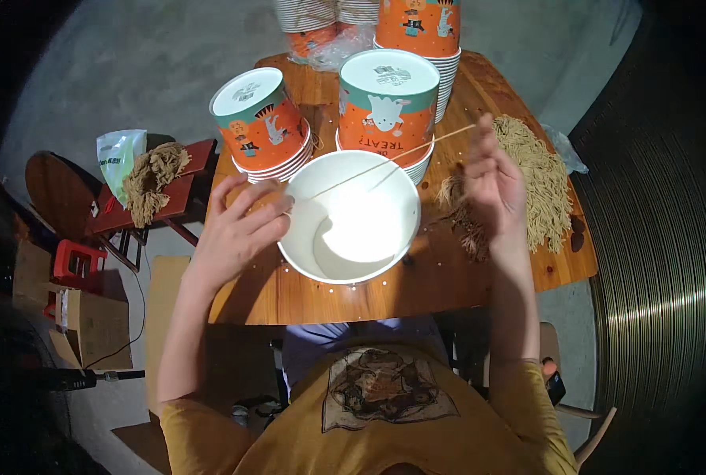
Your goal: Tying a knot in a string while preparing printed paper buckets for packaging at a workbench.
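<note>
An open white paper bucket (351, 267) stands near the table's front edge, its bright inside facing me. A thin tan cord (392, 160) slants taut across its mouth, from the left inner wall up to my right hand (497, 184). That hand is raised at the right, pinching the cord between thumb and finger. My left hand (246, 227) is at the bucket's left rim, fingers bent with tips against the outer wall; whatever they pinch there is hidden. Beyond the bucket, two stacks of upside-down orange printed buckets (262, 136) (384, 119) stand close by.
A pile of tan cords (533, 178) lies at the table's right, beside darker brown strands (471, 236). More stacked buckets (420, 28) stand at the back with clear plastic wrap (343, 49). Left are a bench (182, 178) with a cord bundle, a red stool (78, 265) and a cardboard box (95, 324).
</note>
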A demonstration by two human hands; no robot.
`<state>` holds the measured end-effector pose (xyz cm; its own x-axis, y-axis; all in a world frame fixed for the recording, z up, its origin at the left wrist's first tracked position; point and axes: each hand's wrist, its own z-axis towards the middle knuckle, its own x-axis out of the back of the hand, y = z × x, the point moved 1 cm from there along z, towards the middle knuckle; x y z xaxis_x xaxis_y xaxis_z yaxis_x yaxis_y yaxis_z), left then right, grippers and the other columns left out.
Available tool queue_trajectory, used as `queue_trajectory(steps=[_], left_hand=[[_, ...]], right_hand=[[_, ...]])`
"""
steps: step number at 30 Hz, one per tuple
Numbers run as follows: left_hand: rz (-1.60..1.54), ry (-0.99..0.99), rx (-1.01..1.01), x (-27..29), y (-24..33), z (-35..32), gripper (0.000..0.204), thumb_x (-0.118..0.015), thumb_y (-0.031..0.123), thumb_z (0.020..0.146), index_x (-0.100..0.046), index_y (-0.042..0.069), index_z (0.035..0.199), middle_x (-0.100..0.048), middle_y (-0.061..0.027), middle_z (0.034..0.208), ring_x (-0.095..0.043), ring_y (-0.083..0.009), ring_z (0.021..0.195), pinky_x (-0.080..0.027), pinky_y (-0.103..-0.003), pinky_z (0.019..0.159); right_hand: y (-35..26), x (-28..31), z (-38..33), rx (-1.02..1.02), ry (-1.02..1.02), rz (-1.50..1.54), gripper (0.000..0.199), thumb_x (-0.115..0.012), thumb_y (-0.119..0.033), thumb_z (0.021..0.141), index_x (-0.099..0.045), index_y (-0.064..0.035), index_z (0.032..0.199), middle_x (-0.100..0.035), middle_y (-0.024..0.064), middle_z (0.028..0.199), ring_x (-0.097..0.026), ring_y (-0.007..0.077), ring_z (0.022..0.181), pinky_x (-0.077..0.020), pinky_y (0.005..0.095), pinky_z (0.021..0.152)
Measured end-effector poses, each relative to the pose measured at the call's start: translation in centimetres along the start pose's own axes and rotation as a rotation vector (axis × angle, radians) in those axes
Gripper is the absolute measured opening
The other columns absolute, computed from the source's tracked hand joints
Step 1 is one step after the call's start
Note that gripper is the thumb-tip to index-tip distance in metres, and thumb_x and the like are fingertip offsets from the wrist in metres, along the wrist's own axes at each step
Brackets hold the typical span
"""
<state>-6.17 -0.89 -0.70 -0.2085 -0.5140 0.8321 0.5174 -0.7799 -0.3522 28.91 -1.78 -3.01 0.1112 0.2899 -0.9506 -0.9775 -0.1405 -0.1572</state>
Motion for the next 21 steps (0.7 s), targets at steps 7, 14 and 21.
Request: queue_trajectory(steps=[7,14,21], left_hand=[[0.059,0.028,-0.021,-1.3,-2.5,-0.5,0.011,-0.061,0.011,0.075,-0.057,0.012,0.086,-0.058,0.0020,0.121,-0.048,-0.0217,0.120,-0.033,-0.045,0.101],[-0.169,0.120,0.090,-0.5,-2.2,-0.2,0.022,-0.058,-0.002,0.072,-0.061,0.010,0.090,-0.057,-0.0041,0.121,-0.049,-0.0278,0.118,-0.040,-0.043,0.096],[-0.719,0.180,0.286,3.0,4.0,3.3,0.030,-0.056,-0.010,0.071,-0.061,0.002,0.098,-0.060,-0.0133,0.110,-0.055,-0.0324,0.108,-0.044,-0.040,0.092]], right_hand=[[-2.1,1.4,-3.6,0.137,-0.120,-0.041,0.027,-0.046,-0.011,0.097,-0.049,-0.0076,0.123,-0.061,0.0102,0.107,-0.062,0.0163,0.081,-0.0534,0.0284,0.064],[0.9,-1.4,-4.3,0.484,0.182,-0.694,0.020,-0.054,-0.020,0.093,-0.056,-0.0008,0.093,-0.057,0.0078,0.094,-0.056,0.0121,0.083,-0.0490,0.0258,0.072],[2.8,-2.0,-4.7,0.271,-0.106,-0.632,0.013,-0.051,-0.020,0.091,-0.057,-0.0080,0.090,-0.059,0.0028,0.080,-0.038,0.0044,0.049,-0.0288,0.0182,0.042]])
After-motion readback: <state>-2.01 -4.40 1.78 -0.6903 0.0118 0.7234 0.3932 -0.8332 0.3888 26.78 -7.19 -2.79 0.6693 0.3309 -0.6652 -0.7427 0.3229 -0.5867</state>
